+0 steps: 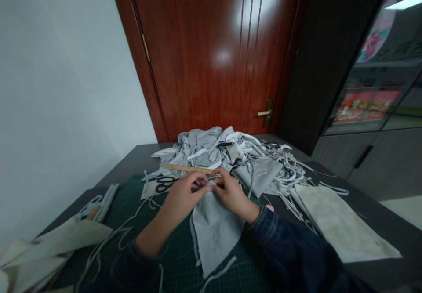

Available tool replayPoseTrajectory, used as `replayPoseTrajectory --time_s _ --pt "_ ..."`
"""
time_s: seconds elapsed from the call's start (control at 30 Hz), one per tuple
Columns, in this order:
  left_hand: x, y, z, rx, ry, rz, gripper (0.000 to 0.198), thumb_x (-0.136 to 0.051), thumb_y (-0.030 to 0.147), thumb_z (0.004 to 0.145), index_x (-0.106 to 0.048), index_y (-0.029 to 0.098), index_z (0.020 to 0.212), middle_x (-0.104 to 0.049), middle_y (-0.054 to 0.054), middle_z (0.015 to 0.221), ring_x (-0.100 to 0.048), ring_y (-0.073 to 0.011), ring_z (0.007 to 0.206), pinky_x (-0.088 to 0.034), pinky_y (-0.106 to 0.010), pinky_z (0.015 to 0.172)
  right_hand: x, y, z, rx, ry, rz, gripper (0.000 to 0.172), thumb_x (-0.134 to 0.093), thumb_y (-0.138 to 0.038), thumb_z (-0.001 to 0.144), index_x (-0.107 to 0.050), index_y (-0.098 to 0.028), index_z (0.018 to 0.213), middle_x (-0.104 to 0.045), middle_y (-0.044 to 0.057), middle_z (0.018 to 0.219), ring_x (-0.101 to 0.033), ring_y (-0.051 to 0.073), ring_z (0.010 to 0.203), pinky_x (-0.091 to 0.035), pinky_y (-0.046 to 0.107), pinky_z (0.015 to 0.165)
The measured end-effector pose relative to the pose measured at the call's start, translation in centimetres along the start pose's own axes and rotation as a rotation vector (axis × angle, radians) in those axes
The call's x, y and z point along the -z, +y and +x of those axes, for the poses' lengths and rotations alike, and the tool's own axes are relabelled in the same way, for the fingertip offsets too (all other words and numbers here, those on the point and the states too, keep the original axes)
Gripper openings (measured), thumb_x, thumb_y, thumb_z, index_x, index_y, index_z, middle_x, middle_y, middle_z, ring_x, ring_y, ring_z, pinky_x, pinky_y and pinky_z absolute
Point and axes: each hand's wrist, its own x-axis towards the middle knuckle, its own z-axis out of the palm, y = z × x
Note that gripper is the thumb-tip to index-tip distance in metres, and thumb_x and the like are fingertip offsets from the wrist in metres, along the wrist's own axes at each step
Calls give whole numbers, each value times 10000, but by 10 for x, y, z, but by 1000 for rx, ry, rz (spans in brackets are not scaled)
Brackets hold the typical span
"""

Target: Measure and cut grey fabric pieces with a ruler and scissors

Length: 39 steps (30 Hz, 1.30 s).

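A piece of grey cloth hangs from both hands above the green cutting mat, its lower corner pointing toward me. My left hand pinches its top edge, thumb and fingers closed. Close beside it, my right hand grips the same edge with bent fingers, and the fingertips of both hands nearly meet. Some small detail between the fingertips is too small to make out. Scissors with black handles lie just left of the hands. Behind the fingers is a wooden ruler.
A heap of grey cloth scraps fills the table's back, with tangled pale cords on its right. A cream cloth lies at right. Folded pale fabric and loose strings are at left. A wooden door stands behind.
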Motion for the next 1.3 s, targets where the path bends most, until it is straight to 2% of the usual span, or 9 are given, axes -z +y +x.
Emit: replayPoseTrajectory --time_s 0.13,0.23,0.4,0.53,0.73,0.87,1.0,1.2,1.3 --pt "-5 3 3 -42 -17 26 166 -703 339 725 -663 252 861 -672 -8 867 -635 -227 831 -497 -365 795 1 -6 -4 147 -46 -225 435 -562 -40 886 -446 -243 1253 -709 -20 858 -690 202 800 -456 286 750" --pt "-6 3 1 -45 -7 32 208 -687 308 711 -646 249 906 -661 -3 882 -628 -223 848 -478 -349 785 3 -8 -6 164 -49 -333 486 -565 -19 890 -423 -244 1296 -738 17 947 -731 228 906 -480 296 776" --pt "-10 5 -6 1 -6 47 94 -662 310 740 -597 250 772 -563 41 702 -564 -196 707 -415 -325 705 1 -10 -6 142 -29 -398 481 -573 4 867 -434 -248 1252 -745 27 959 -735 245 937 -482 298 773" --pt "-11 3 -6 51 10 14 151 -650 374 776 -566 250 788 -560 44 742 -557 -183 685 -403 -315 674 -1 -8 -5 123 -11 -378 423 -595 -37 892 -446 -258 1220 -749 26 931 -731 244 857 -458 291 723" --pt "-7 3 -3 104 -16 -103 200 -687 374 732 -532 253 771 -478 86 615 -472 -148 589 -319 -284 601 0 -7 -5 138 -56 -389 389 -599 -60 917 -456 -259 1220 -726 12 889 -716 238 818 -415 284 690" --pt "-6 8 -4 211 -105 -371 371 -737 401 736 -635 231 1050 -691 12 868 -645 -178 784 -444 -278 685 2 -9 -7 127 -113 -319 425 -628 -61 901 -456 -258 1236 -733 0 882 -714 232 818 -429 296 724" --pt "-7 7 -5 349 -131 -591 508 -815 333 679 -662 194 1143 -737 -63 1047 -592 -126 723 -325 -217 553 4 -6 -6 51 -99 -195 441 -655 -31 840 -466 -258 1166 -732 -26 843 -705 218 806 -453 306 768" --pt "-10 2 -5 344 -88 -560 394 -745 326 720 -648 182 1073 -709 -37 1010 -540 -92 652 -345 -209 546 5 0 -4 -20 -18 -81 367 -685 -91 830 -484 -262 1085 -681 -67 750 -659 195 732 -434 289 721" --pt "-10 1 -5 325 -101 -494 307 -675 367 790 -663 191 1041 -646 16 848 -530 -107 608 -371 -225 531 5 -2 -4 -20 -23 -24 334 -673 -112 836 -489 -259 1072 -665 -72 735 -646 188 727 -425 286 712"
